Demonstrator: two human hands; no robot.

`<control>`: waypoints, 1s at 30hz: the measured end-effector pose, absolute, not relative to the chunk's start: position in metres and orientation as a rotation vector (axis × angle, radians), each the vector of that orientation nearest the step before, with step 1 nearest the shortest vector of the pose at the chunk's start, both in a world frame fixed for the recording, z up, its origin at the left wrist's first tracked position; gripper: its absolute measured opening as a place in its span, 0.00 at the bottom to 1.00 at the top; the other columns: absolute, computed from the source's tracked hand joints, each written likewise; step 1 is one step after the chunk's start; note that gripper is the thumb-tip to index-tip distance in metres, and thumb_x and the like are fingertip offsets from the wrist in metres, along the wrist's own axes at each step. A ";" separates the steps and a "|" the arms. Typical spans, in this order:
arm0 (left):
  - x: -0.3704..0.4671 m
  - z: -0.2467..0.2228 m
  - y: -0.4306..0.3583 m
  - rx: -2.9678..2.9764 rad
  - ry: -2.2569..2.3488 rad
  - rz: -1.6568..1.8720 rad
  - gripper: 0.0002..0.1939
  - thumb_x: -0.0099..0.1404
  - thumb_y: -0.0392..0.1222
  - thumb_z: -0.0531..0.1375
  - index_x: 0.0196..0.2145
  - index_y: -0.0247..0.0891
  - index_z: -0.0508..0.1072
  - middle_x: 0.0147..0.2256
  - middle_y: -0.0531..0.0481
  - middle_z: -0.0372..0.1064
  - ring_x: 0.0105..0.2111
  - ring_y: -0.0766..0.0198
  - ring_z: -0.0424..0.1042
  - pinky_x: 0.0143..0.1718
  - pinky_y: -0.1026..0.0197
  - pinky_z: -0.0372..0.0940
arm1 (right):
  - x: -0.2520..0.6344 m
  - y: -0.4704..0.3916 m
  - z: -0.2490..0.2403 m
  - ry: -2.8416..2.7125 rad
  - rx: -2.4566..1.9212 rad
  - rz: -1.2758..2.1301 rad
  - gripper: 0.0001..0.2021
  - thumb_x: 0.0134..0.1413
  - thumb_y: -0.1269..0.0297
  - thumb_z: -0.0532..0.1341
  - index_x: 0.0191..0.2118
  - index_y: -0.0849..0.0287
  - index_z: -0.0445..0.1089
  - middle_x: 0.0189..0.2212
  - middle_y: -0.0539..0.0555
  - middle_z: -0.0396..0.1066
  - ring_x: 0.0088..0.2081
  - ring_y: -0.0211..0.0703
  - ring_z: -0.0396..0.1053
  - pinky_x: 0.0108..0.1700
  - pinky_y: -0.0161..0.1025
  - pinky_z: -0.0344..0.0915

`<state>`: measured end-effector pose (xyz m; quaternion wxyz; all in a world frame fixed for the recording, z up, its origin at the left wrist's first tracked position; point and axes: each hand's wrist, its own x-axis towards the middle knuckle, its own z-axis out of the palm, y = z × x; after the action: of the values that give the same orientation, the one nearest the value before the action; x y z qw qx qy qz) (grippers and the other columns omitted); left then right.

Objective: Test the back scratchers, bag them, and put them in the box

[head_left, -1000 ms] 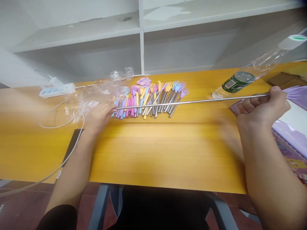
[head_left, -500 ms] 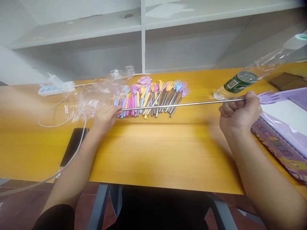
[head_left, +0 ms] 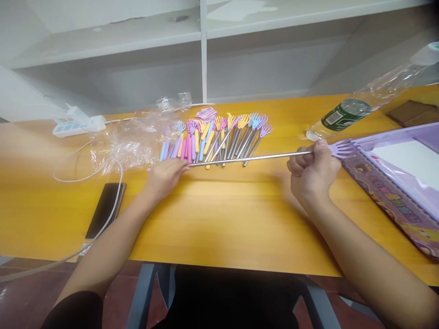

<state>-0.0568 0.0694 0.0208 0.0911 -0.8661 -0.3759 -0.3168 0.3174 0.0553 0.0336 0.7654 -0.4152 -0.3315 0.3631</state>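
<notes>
1 telescopic back scratcher (head_left: 247, 159) spanned mid-frame. Right hand (head_left: 313, 176) gripped rod (head_left: 274, 156) beside purple claw (head_left: 342, 149), right of centre; left hand (head_left: 166, 177) closed on opposite end, left of centre. More back scratchers (head_left: 208, 142) lay upper centre.

The rod (head_left: 254, 158) looks shiny metal, the tabletop (head_left: 219, 224) glossy wood.

Desk (head_left: 233, 219): yellow-orange, wood-like top, soft glare patch mid-surface. Behind it: pale grey-white shelving (head_left: 103, 52), thin upright divider (head_left: 204, 68) near centre; recesses below shelf boards in grey shadow. Dark smudge (head_left: 179, 18) on left board. Floor (head_left: 30, 301) dull red. Blue-grey frame parts (head_left: 141, 292) below desk's near edge.
</notes>
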 end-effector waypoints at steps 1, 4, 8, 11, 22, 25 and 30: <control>-0.056 0.020 0.069 -2.573 -1.116 -0.940 0.12 0.80 0.44 0.59 0.48 0.37 0.81 0.40 0.44 0.84 0.40 0.58 0.83 0.44 0.58 0.74 | 0.317 0.055 0.033 -0.719 -0.901 0.789 0.32 0.60 0.54 0.70 0.24 0.56 0.43 0.19 0.41 0.38 0.20 0.28 0.35 0.20 0.31 0.35; -0.055 0.020 0.068 -2.583 -1.153 -0.920 0.13 0.80 0.45 0.58 0.48 0.38 0.81 0.40 0.44 0.84 0.40 0.58 0.83 0.44 0.58 0.74 | 0.319 0.056 0.029 -0.716 -0.906 0.784 0.33 0.61 0.53 0.69 0.22 0.55 0.43 0.19 0.42 0.37 0.21 0.30 0.34 0.20 0.35 0.33; -0.053 0.020 0.066 -2.616 -1.210 -0.934 0.13 0.80 0.46 0.58 0.47 0.39 0.82 0.40 0.44 0.84 0.41 0.57 0.83 0.46 0.57 0.75 | 0.320 0.057 0.024 -0.713 -0.922 0.785 0.33 0.62 0.49 0.70 0.22 0.54 0.45 0.20 0.43 0.37 0.22 0.33 0.34 0.20 0.39 0.33; -0.053 0.021 0.065 -2.618 -1.210 -0.935 0.13 0.80 0.46 0.59 0.47 0.39 0.82 0.40 0.44 0.84 0.41 0.57 0.83 0.46 0.57 0.75 | 0.320 0.056 0.023 -0.707 -0.932 0.796 0.34 0.62 0.49 0.70 0.22 0.54 0.43 0.20 0.43 0.36 0.21 0.33 0.34 0.20 0.38 0.33; -0.051 0.020 0.063 -2.608 -1.156 -0.951 0.11 0.79 0.43 0.60 0.47 0.38 0.81 0.40 0.45 0.85 0.39 0.57 0.84 0.43 0.57 0.75 | 0.323 0.058 0.017 -0.660 -0.966 0.807 0.32 0.63 0.49 0.68 0.24 0.54 0.44 0.21 0.44 0.36 0.21 0.33 0.34 0.19 0.39 0.34; -0.052 0.019 0.062 -2.603 -1.162 -0.942 0.11 0.79 0.44 0.59 0.48 0.38 0.81 0.40 0.44 0.84 0.39 0.57 0.83 0.42 0.57 0.74 | 0.324 0.058 0.018 -0.661 -0.969 0.819 0.31 0.62 0.50 0.68 0.23 0.54 0.45 0.20 0.43 0.36 0.21 0.32 0.34 0.19 0.39 0.34; -0.048 0.018 0.060 -2.792 -1.158 -0.788 0.13 0.80 0.42 0.56 0.47 0.38 0.80 0.38 0.46 0.83 0.35 0.61 0.81 0.36 0.62 0.70 | 0.310 0.053 0.021 -0.659 -0.962 0.901 0.32 0.59 0.51 0.71 0.25 0.55 0.46 0.21 0.42 0.37 0.21 0.31 0.35 0.19 0.32 0.36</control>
<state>-0.0482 0.0603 0.0182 0.0089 -0.8938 -0.3707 -0.2521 0.3099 0.0526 0.0211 0.7407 -0.4385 -0.3004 0.4108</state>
